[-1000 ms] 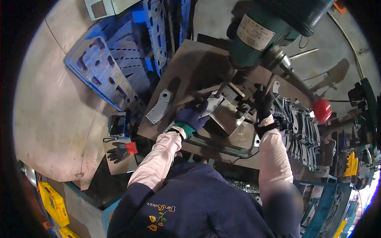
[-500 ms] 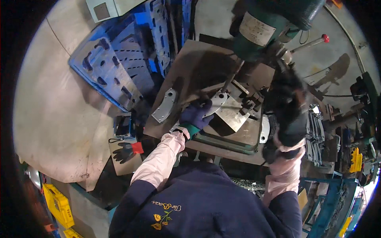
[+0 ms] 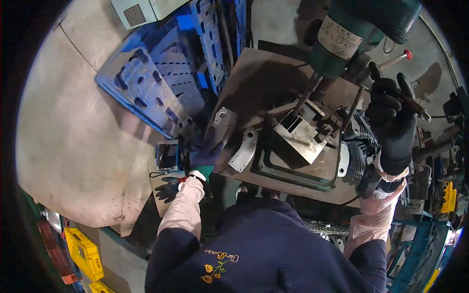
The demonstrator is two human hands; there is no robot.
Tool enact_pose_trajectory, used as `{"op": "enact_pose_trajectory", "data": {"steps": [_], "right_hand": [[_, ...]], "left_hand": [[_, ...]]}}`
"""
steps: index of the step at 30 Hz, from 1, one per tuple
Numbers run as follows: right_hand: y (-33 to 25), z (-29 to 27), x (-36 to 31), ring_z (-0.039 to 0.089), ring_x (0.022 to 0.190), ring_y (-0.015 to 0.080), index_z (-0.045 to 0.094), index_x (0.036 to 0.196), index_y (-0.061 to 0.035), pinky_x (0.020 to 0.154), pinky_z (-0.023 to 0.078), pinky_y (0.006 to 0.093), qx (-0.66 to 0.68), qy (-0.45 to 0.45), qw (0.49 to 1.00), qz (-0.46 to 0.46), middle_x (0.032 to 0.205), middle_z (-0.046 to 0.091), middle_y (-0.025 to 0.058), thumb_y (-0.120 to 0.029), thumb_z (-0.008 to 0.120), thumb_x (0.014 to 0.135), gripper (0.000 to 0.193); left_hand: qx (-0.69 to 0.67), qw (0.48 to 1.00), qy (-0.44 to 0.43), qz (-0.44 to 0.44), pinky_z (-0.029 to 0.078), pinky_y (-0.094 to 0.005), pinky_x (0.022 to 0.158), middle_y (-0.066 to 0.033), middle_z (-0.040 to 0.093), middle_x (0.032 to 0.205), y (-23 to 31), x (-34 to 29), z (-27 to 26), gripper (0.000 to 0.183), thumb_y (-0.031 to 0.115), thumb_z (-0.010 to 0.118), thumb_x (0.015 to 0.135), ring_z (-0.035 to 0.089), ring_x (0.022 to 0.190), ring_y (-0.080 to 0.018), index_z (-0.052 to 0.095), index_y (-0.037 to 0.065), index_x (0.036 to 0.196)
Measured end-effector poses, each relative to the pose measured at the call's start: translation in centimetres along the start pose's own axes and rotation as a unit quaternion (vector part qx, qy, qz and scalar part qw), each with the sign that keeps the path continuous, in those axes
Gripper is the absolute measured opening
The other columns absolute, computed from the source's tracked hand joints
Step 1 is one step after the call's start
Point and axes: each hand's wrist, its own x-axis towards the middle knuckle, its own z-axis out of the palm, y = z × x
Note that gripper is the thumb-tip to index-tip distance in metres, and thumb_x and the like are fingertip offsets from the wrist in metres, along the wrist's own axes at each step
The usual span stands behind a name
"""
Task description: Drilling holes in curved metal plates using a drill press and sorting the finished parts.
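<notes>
My left hand [image 3: 205, 154], in a purple glove with a green cuff, is at the lower end of a curved grey metal plate [image 3: 223, 122] with a hole near its top. Motion smears its fingers, so their grip does not show. A second such plate [image 3: 244, 150] lies to its right on the brown board. My right hand [image 3: 393, 119], gloved in black, is closed around a dark lever [image 3: 414, 103] with a bare metal end, beside the green drill press [image 3: 337, 41]. Under the bit [image 3: 309, 93], the metal fixture [image 3: 304, 137] has no plate in it.
Dark curved plates are stacked [image 3: 360, 132] right of the board, a lighter one [image 3: 343, 159] beside them. Blue plastic pallets [image 3: 146, 88] lean at the back left. A black glove [image 3: 167, 189] lies near my left wrist. The red-knobbed lever [image 3: 407, 54] juts out behind my right hand.
My left hand has moved left from the fixture to the other plate. The plate from the fixture now lies on the board. My right hand has moved up and right; the view has shifted slightly.
</notes>
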Motion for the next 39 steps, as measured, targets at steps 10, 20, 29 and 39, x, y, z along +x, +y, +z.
{"op": "enact_pose_trajectory", "data": {"steps": [10, 20, 29, 39], "right_hand": [[-0.8, -0.8, -0.3, 0.042, 0.058, 0.0091, 0.051, 0.099, -0.0025, 0.054, 0.038, 0.0249, -0.074, 0.007, 0.997, -0.027, 0.07, 0.041, -0.0008, -0.036, 0.04, 0.101, 0.035], [-1.3, -4.3, -1.3, 0.054, 0.069, 0.0116, 0.053, 0.12, -0.0001, 0.058, 0.044, 0.0263, -0.32, 0.093, 0.93, -0.153, 0.09, 0.061, 0.0056, -0.038, 0.048, 0.098, 0.044], [-17.9, -29.6, -6.9, 0.053, 0.09, 0.0237, 0.048, 0.131, -0.0025, 0.081, 0.043, 0.0327, -0.873, 0.335, 0.351, -0.056, 0.103, 0.058, 0.0119, -0.045, 0.056, 0.091, 0.059], [-13.4, -37.6, -6.2, 0.056, 0.105, 0.036, 0.054, 0.121, -0.0092, 0.088, 0.045, 0.046, -0.943, 0.248, 0.223, 0.005, 0.114, 0.06, 0.0174, -0.034, 0.066, 0.08, 0.05]], "left_hand": [[-0.227, 0.968, -0.095, -0.055, 0.029, -0.046, 0.111, -0.0155, 0.037, 0.149, -1.8, 0.1, 6.8, 0.077, 0.056, 0.057, 0.085, 0.035, 0.136, -0.0349, 0.028, 0.026, 0.15], [-0.118, 0.97, -0.179, -0.113, 0.03, -0.0502, 0.109, -0.0184, 0.031, 0.152, 0.7, 1.8, 3.7, 0.082, 0.062, 0.051, 0.084, 0.032, 0.137, -0.0391, 0.021, 0.027, 0.152], [0.1, 0.978, -0.159, 0.09, 0.027, -0.0477, 0.113, -0.0148, 0.044, 0.145, -8.3, -1.5, 9.7, 0.053, 0.026, 0.049, 0.091, 0.039, 0.133, -0.0375, 0.044, 0.01, 0.141], [-0.026, 0.993, 0.019, -0.115, 0.032, -0.0391, 0.11, -0.0147, 0.04, 0.148, 1.4, -1.5, 1.5, 0.067, 0.039, 0.061, 0.088, 0.042, 0.133, -0.0304, 0.039, 0.011, 0.145]]}}
